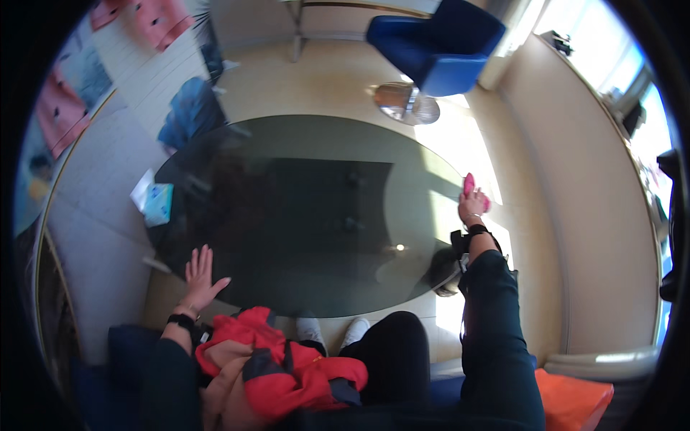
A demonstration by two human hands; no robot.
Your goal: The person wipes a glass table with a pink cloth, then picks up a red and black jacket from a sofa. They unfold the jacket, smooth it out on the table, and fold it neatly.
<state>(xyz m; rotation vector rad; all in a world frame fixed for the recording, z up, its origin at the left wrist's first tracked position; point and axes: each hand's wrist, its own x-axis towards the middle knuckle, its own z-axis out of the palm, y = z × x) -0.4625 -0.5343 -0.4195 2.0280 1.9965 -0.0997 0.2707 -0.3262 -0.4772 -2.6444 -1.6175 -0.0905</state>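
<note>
An oval dark glass table (318,291) stands in front of me. My right hand (472,206) is at its right edge, closed around a pink cloth (469,183) that shows on both sides of the fingers. Near the table's lower left edge, my left hand (201,277) is spread with the thumb apart and holds nothing; whether it touches the glass I cannot tell. A red, black and tan garment (302,377) lies bunched on my lap. A light-blue tissue pack (158,203) with a white tissue sticking out sits at the table's left edge.
A blue swivel chair (453,48) with a round metal base stands beyond the table. Low wall and windows run along the right. An orange bag (572,398) lies beside me at lower right. Pink patterned cloths (156,21) are at upper left. My white shoes (310,329) are below the table's near edge.
</note>
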